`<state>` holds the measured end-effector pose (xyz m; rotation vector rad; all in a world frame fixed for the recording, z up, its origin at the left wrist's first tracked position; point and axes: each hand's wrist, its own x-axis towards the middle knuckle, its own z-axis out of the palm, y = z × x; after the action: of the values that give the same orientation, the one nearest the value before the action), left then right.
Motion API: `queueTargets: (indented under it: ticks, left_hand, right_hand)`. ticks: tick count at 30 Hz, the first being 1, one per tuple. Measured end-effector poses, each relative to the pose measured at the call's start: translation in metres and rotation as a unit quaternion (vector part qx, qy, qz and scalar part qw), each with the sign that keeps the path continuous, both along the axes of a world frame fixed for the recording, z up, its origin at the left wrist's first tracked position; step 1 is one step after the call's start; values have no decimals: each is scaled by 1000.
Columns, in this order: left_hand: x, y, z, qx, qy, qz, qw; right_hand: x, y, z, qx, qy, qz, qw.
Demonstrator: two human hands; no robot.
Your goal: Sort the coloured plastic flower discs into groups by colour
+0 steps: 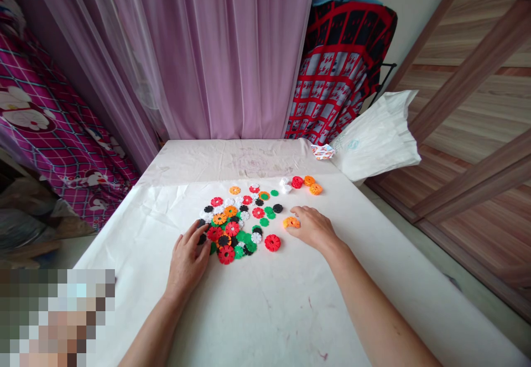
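Note:
A loose pile of flower-shaped plastic discs in red, green, white, black and orange [219, 219] lies spread on the white-covered table. At its left edge is my left hand [191, 253], fingers apart and fingertips at some black discs [202, 239]. To the right of the pile, my right hand [312, 226] has its thumb and fingers curled around orange flower discs [291, 222], low over the cloth. Between the hands a red disc stack [272, 242] sits by itself. My right palm and the inner sides of its fingers are hidden.
Behind my right hand stand small stacks: white discs [285, 185], red discs [297, 182] and orange discs [316, 189]. A white bag [375, 137] and a small patterned paper piece [322, 152] are at the table's far right corner. Purple curtains [232, 52] hang beyond the far edge.

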<state>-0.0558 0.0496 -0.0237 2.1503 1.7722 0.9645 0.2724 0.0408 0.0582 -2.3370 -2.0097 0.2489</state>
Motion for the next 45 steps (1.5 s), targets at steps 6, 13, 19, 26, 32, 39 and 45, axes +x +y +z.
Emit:
queueTargets:
  ticks: [6,13,19,26,32,39,45]
  left_hand:
    - [0,0,0,0,2,3,1000]
    - [-2,0,-1,2,2,2,1000]
    - [-3,0,-1,8,10,0,1000]
    - [-6,1,-2,15,17,0,1000]
    - [-7,2,-1,13,16,-3,1000]
    - [-7,2,-3,4,9,-2,1000]
    - [-1,-2,-1,2,4,-1,1000]
  right_hand:
    - [2,-2,-27,34,44,7,998]
    - [18,4,-50,92,50,-20,994]
    - [79,23,-51,94,1,-116,989]
    - [115,56,-48,85,2,-182,980]
    - [118,73,-51,97,0,-186,978]
    - [120,57,-67,187,132,-214,950]
    - [115,19,-94,347,317,-280,837]
